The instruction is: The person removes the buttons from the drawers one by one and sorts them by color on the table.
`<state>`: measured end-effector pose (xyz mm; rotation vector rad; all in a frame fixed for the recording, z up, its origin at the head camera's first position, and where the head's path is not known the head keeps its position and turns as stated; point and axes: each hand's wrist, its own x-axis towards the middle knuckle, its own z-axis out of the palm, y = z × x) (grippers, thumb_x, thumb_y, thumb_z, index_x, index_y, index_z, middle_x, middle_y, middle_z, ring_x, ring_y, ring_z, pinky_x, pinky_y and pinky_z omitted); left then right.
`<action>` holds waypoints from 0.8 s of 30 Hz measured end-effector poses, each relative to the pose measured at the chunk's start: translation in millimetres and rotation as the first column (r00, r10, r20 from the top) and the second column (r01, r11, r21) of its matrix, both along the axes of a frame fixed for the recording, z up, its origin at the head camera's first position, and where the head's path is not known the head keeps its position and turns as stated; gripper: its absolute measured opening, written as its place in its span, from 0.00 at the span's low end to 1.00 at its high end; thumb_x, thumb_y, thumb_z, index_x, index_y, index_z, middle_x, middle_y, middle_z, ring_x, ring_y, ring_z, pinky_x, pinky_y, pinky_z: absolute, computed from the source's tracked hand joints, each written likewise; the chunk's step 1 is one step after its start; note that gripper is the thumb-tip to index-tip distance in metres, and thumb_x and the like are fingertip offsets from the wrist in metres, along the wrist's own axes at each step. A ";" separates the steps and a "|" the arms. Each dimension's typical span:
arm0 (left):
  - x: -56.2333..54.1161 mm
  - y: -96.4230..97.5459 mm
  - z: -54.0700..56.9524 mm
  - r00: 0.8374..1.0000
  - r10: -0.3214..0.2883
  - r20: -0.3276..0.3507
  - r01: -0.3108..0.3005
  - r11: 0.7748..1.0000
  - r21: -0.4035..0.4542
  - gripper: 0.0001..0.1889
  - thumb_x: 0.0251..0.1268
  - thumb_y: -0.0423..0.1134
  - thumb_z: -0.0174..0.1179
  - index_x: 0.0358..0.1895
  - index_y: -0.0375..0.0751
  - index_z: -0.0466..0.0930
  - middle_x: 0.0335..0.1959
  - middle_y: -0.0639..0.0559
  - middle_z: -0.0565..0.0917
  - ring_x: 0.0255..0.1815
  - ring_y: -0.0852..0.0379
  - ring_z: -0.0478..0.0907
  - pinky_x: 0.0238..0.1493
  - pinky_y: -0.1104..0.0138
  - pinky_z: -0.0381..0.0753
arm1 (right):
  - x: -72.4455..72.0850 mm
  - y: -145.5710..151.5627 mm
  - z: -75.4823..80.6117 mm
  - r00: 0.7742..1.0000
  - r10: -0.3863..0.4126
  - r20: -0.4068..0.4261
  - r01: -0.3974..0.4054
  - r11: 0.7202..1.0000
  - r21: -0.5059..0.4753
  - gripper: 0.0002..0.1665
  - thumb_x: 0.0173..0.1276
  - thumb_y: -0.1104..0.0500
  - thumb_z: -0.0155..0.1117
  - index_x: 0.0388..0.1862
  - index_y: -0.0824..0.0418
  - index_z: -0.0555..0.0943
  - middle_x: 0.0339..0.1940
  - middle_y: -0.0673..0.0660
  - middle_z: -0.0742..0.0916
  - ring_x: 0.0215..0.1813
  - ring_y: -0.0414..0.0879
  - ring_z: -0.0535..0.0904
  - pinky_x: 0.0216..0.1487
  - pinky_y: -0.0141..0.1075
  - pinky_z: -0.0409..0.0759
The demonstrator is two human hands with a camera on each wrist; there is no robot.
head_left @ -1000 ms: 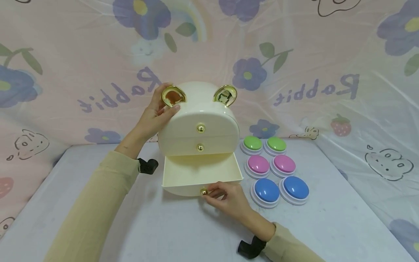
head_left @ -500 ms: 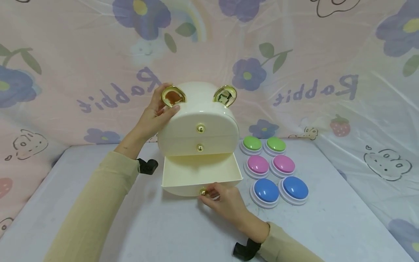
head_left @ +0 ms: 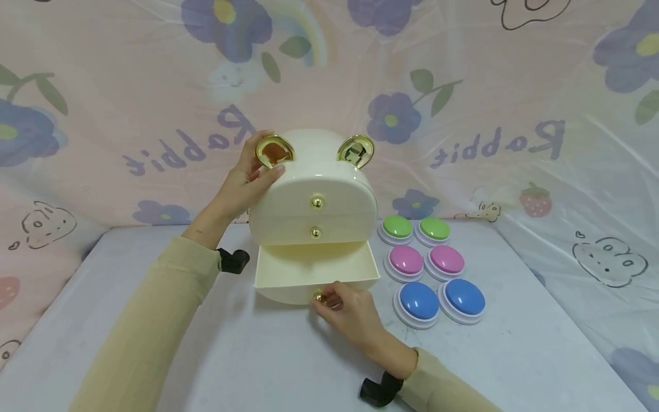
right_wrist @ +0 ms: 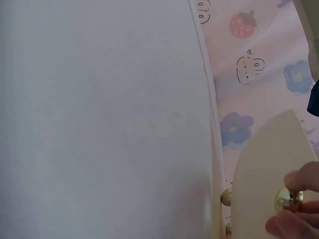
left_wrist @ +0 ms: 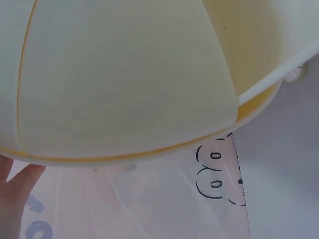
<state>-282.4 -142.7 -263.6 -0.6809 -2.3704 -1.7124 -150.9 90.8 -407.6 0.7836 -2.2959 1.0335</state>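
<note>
A cream drawer box [head_left: 273, 206] with two gold ears [head_left: 355, 151] stands on the table. My left hand [head_left: 249, 177] grips its upper left side by one ear, thumb in front and fingers behind. The bottom drawer [head_left: 314, 269] is pulled out and its inside looks bare. My right hand [head_left: 352, 315] pinches the gold knob [right_wrist: 282, 199] on the drawer front. Two upper drawers with gold knobs [head_left: 317, 202] are closed. In the left wrist view, the box side [left_wrist: 129, 89] fills most of the picture, with fingers [left_wrist: 20, 186] at its lower edge.
Right of the box, push-button lights stand in pairs: green [head_left: 397, 227] at the back, pink [head_left: 405, 261] in the middle, blue [head_left: 419, 301] in front. A printed curtain [head_left: 319, 86] hangs behind the white-covered table [head_left: 247, 366].
The bottom drawer has slid slightly inward, its front now a little closer to the box. My right hand has shifted left and slightly back with the knob. My left hand keeps its hold.
</note>
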 end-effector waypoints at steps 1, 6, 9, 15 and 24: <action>-0.1 -0.3 -0.2 1.000 -0.002 -0.001 0.002 1.000 0.003 0.33 0.70 0.46 0.55 0.70 0.75 0.49 0.65 0.50 0.71 0.62 0.54 0.70 0.54 0.59 0.73 | -1.2 -0.4 0.2 1.000 -0.007 0.007 0.007 1.000 0.001 0.12 0.51 0.63 0.77 0.28 0.63 0.80 0.23 0.55 0.88 0.24 0.39 0.84 0.27 0.22 0.79; -0.7 -1.0 -0.9 1.000 -0.009 0.005 0.008 1.000 0.028 0.33 0.69 0.45 0.56 0.70 0.74 0.50 0.66 0.51 0.70 0.70 0.54 0.64 0.62 0.52 0.68 | -8.7 -3.0 2.5 0.996 -0.045 0.071 0.045 0.999 0.002 0.10 0.52 0.62 0.76 0.27 0.62 0.81 0.23 0.54 0.88 0.24 0.39 0.84 0.28 0.23 0.79; -0.7 -0.8 -0.7 1.000 -0.008 0.012 0.007 1.000 0.027 0.33 0.69 0.46 0.56 0.70 0.74 0.50 0.66 0.51 0.70 0.72 0.54 0.62 0.65 0.49 0.65 | -13.8 -5.2 5.2 0.991 -0.069 0.118 0.070 0.998 -0.005 0.10 0.53 0.62 0.76 0.27 0.62 0.81 0.23 0.53 0.88 0.25 0.39 0.84 0.28 0.23 0.79; -0.5 -0.5 -0.7 1.000 -0.002 0.019 0.002 1.000 0.014 0.33 0.69 0.46 0.56 0.70 0.75 0.50 0.67 0.51 0.69 0.72 0.53 0.63 0.66 0.47 0.64 | -25.0 -8.2 8.2 0.983 -0.088 0.164 0.092 0.996 -0.020 0.10 0.52 0.63 0.76 0.26 0.62 0.81 0.23 0.54 0.88 0.24 0.40 0.84 0.27 0.24 0.79; -0.7 0.0 -0.3 1.000 0.011 0.011 -0.011 1.000 -0.006 0.33 0.69 0.47 0.56 0.70 0.76 0.49 0.66 0.52 0.70 0.70 0.52 0.65 0.61 0.49 0.69 | -42.3 -12.7 10.1 0.968 -0.117 0.223 0.128 0.991 -0.036 0.11 0.53 0.61 0.76 0.27 0.64 0.82 0.24 0.56 0.88 0.26 0.42 0.84 0.29 0.24 0.79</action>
